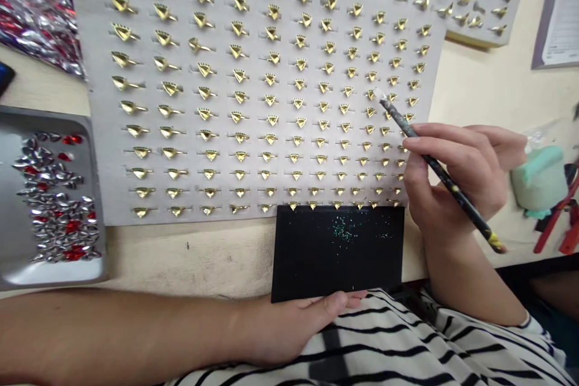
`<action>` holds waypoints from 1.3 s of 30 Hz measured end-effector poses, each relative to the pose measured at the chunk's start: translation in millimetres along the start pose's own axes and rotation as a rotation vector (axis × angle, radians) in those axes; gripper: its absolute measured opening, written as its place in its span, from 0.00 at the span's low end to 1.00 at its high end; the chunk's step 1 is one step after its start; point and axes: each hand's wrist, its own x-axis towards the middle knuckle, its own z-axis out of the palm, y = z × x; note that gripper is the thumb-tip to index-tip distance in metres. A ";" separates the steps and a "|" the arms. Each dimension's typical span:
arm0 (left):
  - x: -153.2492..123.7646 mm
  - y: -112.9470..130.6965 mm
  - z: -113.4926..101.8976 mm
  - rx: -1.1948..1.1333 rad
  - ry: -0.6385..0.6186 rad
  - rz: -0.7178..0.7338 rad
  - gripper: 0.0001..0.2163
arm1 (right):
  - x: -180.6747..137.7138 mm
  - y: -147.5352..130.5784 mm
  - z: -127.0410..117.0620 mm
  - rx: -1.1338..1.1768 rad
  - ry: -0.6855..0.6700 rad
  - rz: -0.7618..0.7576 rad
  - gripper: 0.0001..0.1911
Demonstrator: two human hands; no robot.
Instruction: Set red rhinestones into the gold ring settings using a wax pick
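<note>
Gold rings [239, 75] stand in rows for easy reach; your right hand [456, 175] pinches a pick pencil [393, 111], your left hand [298, 332] lies open.

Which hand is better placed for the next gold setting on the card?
Right, probably: the right hand holds a black pencil-like tool with its pale tip among the gold settings. The left hand rests by the black pad, holding no tool.
</note>
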 end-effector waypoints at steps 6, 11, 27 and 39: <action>-0.2 -0.2 0.3 -0.004 0.008 -0.009 0.29 | -0.4 -0.6 1.7 -0.011 0.010 -0.002 0.11; 1.0 -2.1 -0.2 0.008 0.007 0.014 0.29 | -0.5 0.0 1.2 -0.031 -0.008 0.005 0.10; 0.5 0.9 1.8 -0.033 0.000 -0.002 0.30 | 0.4 1.5 -1.2 -0.037 -0.019 -0.032 0.11; 0.8 -2.1 0.8 -0.039 0.004 0.003 0.30 | 1.2 -0.3 -0.4 0.008 -0.009 -0.036 0.11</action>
